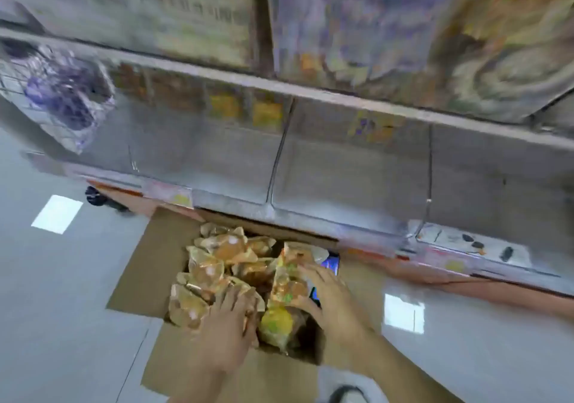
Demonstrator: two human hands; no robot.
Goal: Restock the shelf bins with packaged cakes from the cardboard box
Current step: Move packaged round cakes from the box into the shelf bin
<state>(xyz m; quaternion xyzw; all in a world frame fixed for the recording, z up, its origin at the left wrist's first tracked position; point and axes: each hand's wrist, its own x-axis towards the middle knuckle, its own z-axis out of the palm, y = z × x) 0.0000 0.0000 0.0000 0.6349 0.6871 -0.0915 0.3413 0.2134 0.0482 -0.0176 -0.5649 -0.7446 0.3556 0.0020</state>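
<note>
The packaged cakes [230, 250] lie heaped in the cardboard box [149, 266]. The left hand [230, 319] lies flat on them; the right hand [326, 294] clasps upright packets. Packets likely light, crushable, slippery (grasp by sides, gently).

Above the open brown cardboard box [149, 266], print on the pale cartons [186, 8] smears past reading. Inside the box, blur hides whether the left hand [228, 325] or right hand [329, 297] grips the crinkly tan cake packets [217, 256]; a shiny blue object [330, 263] sits mostly behind the right hand. Below the box, a dark shoe [344, 395] is cropped.
</note>
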